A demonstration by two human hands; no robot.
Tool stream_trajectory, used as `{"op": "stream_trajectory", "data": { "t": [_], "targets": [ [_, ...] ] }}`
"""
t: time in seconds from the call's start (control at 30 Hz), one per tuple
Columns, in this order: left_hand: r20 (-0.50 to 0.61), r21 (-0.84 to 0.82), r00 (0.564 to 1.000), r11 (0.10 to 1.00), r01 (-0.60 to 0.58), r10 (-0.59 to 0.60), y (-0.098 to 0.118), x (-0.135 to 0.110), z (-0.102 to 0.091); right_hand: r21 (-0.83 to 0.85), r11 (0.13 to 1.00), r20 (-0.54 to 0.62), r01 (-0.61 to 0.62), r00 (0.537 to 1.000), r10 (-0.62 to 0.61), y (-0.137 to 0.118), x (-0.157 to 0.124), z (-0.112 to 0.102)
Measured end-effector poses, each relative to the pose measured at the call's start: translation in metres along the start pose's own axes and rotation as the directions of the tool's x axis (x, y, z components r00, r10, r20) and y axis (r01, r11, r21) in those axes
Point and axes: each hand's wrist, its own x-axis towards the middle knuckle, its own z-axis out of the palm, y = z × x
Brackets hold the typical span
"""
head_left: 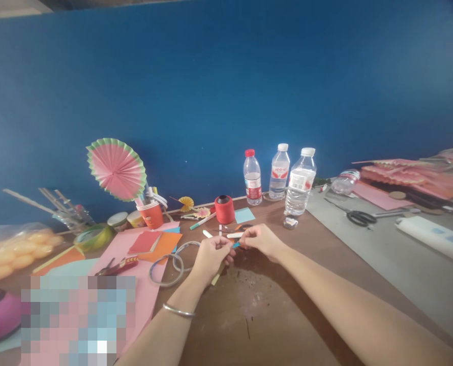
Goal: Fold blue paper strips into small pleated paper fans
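Over the brown tabletop point(287, 330), my left hand point(213, 254) and my right hand point(262, 241) meet with fingertips pinched. Between them is a small piece of blue paper point(236, 245), mostly hidden by the fingers. A white stick-like piece point(234, 235) shows just beside the right fingertips; whether it is held I cannot tell. Another white stick end point(207, 234) pokes out behind my left hand. Below that hand lies a pale yellow-green strip point(217, 275). Orange-handled scissors point(244, 228), partly covered, rest just beyond the right hand.
A red thread spool point(224, 209), light blue paper square point(245, 215) and several water bottles point(301, 183) stand or lie beyond the hands. Tape rings point(167, 271) and coloured paper point(161, 249) are left, near a cup point(150, 215) with a paper fan point(116, 169). Black scissors point(358, 217) lie right.
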Motion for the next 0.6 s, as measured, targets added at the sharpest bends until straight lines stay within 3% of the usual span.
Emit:
{"op": "stream_trajectory", "data": {
  "t": [0.13,0.37,0.6],
  "targets": [
    [-0.027,-0.025,1.000,1.000,0.008,-0.009,0.000,0.000,-0.004,0.088,0.996,-0.017,-0.025,1.000,0.026,-0.004,0.003,-0.007],
    [-0.027,-0.022,1.000,1.000,0.007,-0.008,-0.005,0.003,-0.008,0.169,0.985,-0.046,0.046,0.998,-0.039,-0.006,0.000,-0.003],
    [0.040,0.062,0.999,0.998,-0.031,0.028,-0.005,0.000,-0.002,-0.184,0.977,0.113,0.104,0.990,-0.084,-0.010,-0.006,0.008]
  ]
}}
